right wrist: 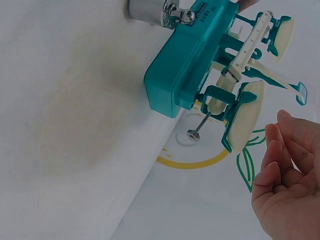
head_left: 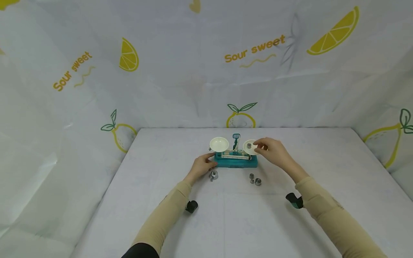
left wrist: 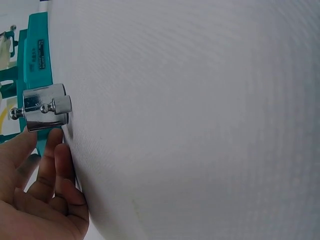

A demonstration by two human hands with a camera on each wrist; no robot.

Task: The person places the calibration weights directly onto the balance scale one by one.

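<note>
Balance scale (head_left: 236,163): stands on the table (head_left: 232,229), probably light, rigid plastic; best steadied by the base. Pinched at its left end by the left hand (head_left: 200,166). Above the scale's right pan (head_left: 246,150), right hand (head_left: 273,150) with thumb and fingertips close together; cannot tell whether pinching the metal weight (head_left: 249,146) at that pan. Likely dense, slippery; best taken near the top.

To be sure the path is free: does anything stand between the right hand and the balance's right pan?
Nothing visible does: the right wrist view shows only open space between the right hand and the right pan of the balance. A weight sits inside that pan.
</note>
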